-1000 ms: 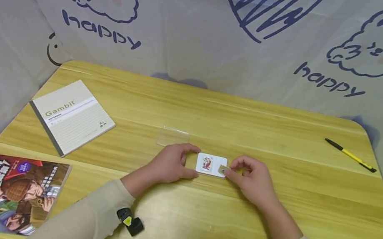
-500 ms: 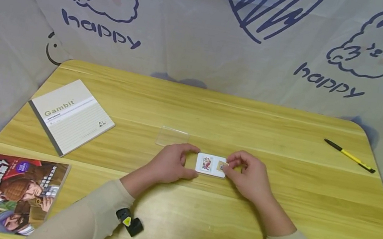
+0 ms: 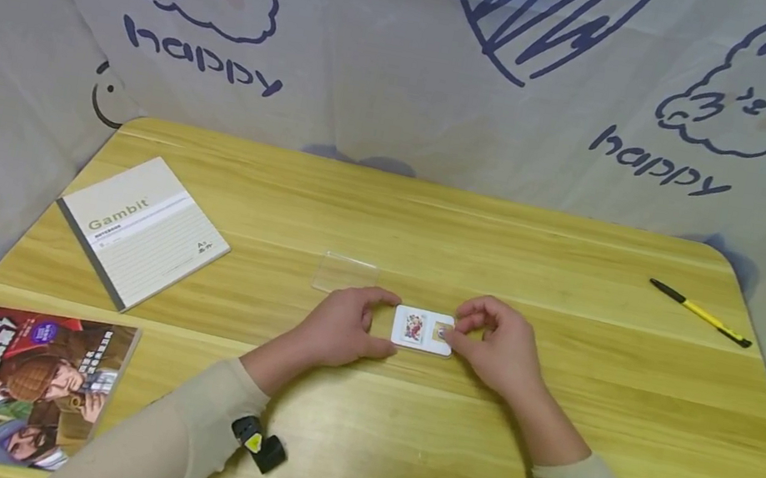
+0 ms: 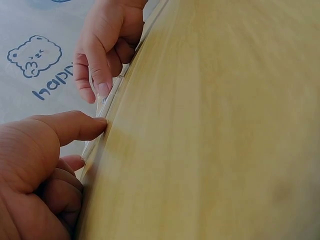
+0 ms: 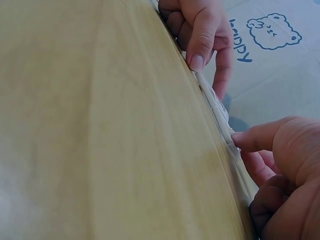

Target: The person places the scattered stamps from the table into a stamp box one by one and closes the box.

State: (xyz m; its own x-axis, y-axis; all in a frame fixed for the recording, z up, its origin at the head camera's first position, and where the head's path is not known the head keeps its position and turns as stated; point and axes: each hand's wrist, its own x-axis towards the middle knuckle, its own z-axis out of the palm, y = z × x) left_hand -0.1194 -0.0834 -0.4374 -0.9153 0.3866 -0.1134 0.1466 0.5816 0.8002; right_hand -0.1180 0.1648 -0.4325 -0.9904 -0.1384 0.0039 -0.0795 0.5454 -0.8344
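On the table point(image 3: 570, 304) I've got my left hand point(image 3: 337, 329) pinching the white tray's point(image 3: 423, 330) left edge mid-table and my right hand point(image 3: 497, 347) pinching the small card point(image 3: 443, 333) over it; a slip could skid it off.

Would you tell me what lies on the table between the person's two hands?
In the head view, a small white card with a colourful picture lies flat between the left hand and right hand, both of which touch its ends.
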